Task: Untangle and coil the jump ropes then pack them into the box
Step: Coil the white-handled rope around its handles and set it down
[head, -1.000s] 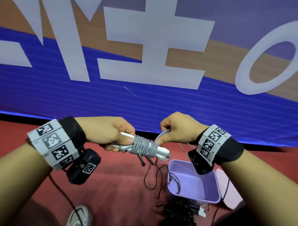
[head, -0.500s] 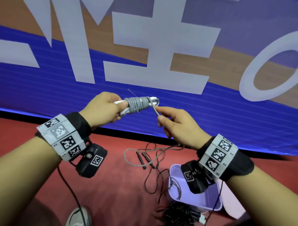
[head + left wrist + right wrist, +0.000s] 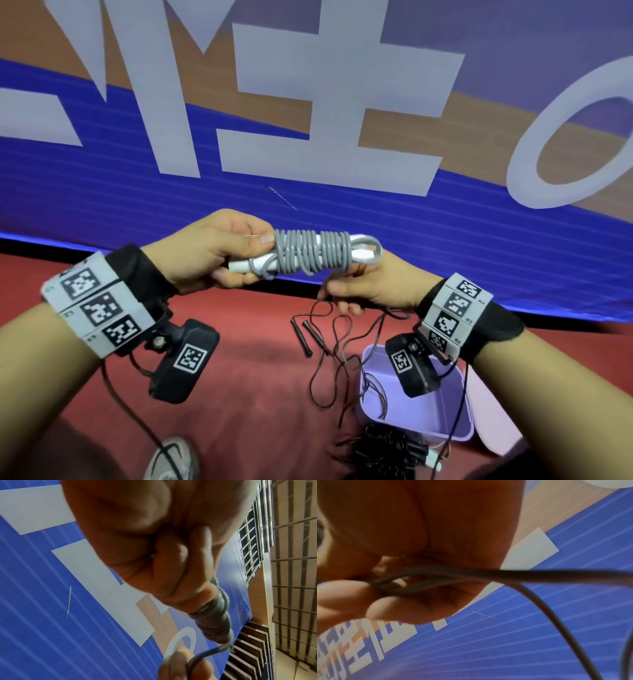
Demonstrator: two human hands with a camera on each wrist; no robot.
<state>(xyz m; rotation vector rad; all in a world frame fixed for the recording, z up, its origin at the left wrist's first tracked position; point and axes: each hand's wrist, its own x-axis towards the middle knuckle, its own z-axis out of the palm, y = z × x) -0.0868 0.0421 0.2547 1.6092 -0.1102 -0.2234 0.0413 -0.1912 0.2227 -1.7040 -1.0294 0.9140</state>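
Since half a second earlier, both hands had come down from in front of the blue banner [image 3: 137,178] to just above its lower edge, and the right hand [image 3: 373,287] had dropped beneath the bundle instead of reaching up to its end. The left hand [image 3: 205,253] gripped one end of the grey jump rope [image 3: 313,255] — thumb pressed on top, fingers curled underneath — with the grey cord wound in tight turns around its white handles, lying roughly level between the two hands. The right hand's fingers were curled, pinching the loose tail of cord that ran from the bundle's right end; the wrist views showed that cord passing between thumb and fingertips. Below, on the red floor [image 3: 239,411], a thin black jump rope [image 3: 329,363] lay in loose loops, its cord trailing over the rim of the open lilac box [image 3: 455,428] — how much lay inside I could not tell. Another dark tangle of rope [image 3: 387,452] sat just in front of the box.
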